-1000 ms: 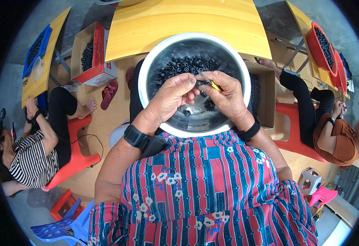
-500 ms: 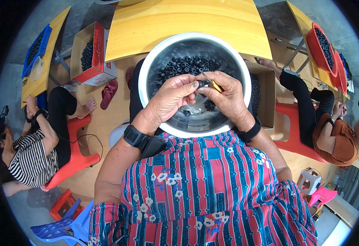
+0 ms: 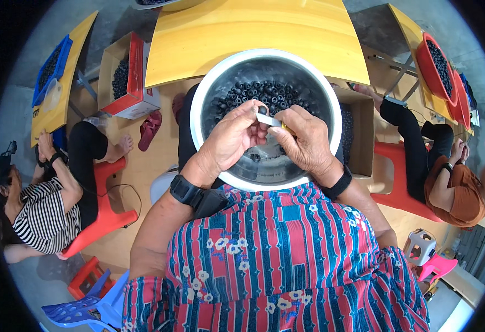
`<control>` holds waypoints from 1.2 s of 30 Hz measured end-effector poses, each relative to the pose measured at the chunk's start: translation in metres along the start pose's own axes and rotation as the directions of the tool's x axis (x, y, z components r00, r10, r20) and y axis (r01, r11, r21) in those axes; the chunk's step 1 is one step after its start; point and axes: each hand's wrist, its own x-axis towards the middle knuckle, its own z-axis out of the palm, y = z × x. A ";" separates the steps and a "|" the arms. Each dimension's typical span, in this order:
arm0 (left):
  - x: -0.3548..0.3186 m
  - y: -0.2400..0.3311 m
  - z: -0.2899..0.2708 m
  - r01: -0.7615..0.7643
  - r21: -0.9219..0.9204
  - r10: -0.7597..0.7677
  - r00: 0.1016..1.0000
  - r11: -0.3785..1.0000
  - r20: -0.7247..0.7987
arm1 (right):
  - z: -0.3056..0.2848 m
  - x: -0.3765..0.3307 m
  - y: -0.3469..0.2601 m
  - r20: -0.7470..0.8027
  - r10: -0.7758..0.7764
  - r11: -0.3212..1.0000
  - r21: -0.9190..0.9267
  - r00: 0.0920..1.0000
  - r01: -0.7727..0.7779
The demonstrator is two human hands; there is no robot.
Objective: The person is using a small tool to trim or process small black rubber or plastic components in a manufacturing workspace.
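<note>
A wide silvery metal basin [image 3: 196,119] sits at my lap, its far part covered with many small round black pieces [image 3: 262,93], ring-like with a hole. Above it, my left hand [image 3: 226,135] pinches one small black round piece [image 3: 262,109] between thumb and fingers. My right hand [image 3: 307,141] is closed around a small knife, whose yellow handle shows only in part. The flat pale blade of the knife [image 3: 268,120] points left and lies against or just in front of the held piece; contact is hard to tell.
Beyond the basin stands a yellow tabletop [image 3: 253,33]. Cardboard boxes of black pieces flank me, one red and white [image 3: 134,102], one brown [image 3: 362,133]. A person in stripes [image 3: 48,213] sits left, another in orange-brown [image 3: 455,193] right. A blue plastic chair [image 3: 96,304] stands behind left.
The knife has turned so its blade now shows flat and points left beside the black piece. Earlier it pointed up and away. My left fingers have tilted the piece upward.
</note>
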 end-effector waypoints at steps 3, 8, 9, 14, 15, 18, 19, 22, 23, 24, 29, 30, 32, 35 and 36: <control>0.001 -0.007 0.006 -0.004 -0.021 0.004 1.000 1.000 -0.006 | -0.005 -0.007 0.001 0.022 -0.033 0.999 -0.035 0.999 0.034; 0.003 -0.008 0.003 -0.013 -0.028 0.015 0.998 1.000 0.058 | -0.006 -0.007 0.001 0.013 -0.015 0.998 -0.054 1.000 0.016; 0.003 -0.008 0.003 -0.013 -0.026 0.014 0.998 1.000 0.060 | -0.006 -0.007 0.002 0.013 -0.014 0.998 -0.054 1.000 0.015; 0.003 -0.007 0.012 -0.009 0.024 0.009 1.000 1.000 -0.023 | -0.005 -0.007 0.002 0.005 -0.004 0.998 -0.065 1.000 0.004; 0.002 -0.007 0.012 -0.008 0.024 0.008 1.000 1.000 -0.023 | -0.005 -0.007 0.002 0.005 -0.004 0.998 -0.065 1.000 0.004; 0.002 -0.006 0.012 -0.008 0.027 0.009 1.000 1.000 -0.014 | -0.005 -0.006 0.001 0.010 0.001 0.998 -0.066 1.000 0.000; 0.002 -0.005 0.012 -0.010 0.030 0.010 1.000 1.000 -0.006 | -0.004 -0.006 0.002 -0.003 -0.003 0.998 -0.069 1.000 0.003; 0.002 -0.005 0.012 -0.012 0.034 0.012 1.000 0.999 -0.007 | -0.004 -0.005 0.002 -0.012 0.002 0.997 -0.076 1.000 -0.003; 0.002 -0.005 0.012 -0.012 0.033 0.012 1.000 0.999 -0.007 | -0.004 -0.005 0.002 -0.009 0.011 0.997 -0.080 1.000 -0.012; 0.002 -0.004 0.012 -0.011 0.037 0.011 1.000 0.999 -0.006 | -0.003 -0.004 0.001 -0.009 0.010 0.997 -0.079 1.000 -0.011; 0.001 -0.004 0.013 -0.009 0.033 0.009 1.000 0.999 0.000 | -0.003 -0.004 0.002 -0.006 0.016 0.997 -0.072 1.000 -0.017; 0.002 -0.003 0.012 -0.009 0.026 0.010 1.000 1.000 -0.002 | -0.002 -0.003 0.001 -0.005 0.016 0.997 -0.072 1.000 -0.017; 0.001 -0.002 0.012 -0.010 0.020 0.011 1.000 1.000 -0.005 | -0.002 -0.002 0.001 -0.007 0.018 0.997 -0.068 1.000 -0.019; 0.001 -0.001 0.012 -0.011 0.003 0.011 1.000 1.000 -0.011 | -0.001 -0.002 0.002 -0.006 0.023 0.998 -0.065 1.000 -0.023; 0.001 -0.001 0.012 -0.010 0.006 0.010 1.000 1.000 -0.006 | -0.001 -0.002 0.002 -0.005 0.023 0.998 -0.065 1.000 -0.023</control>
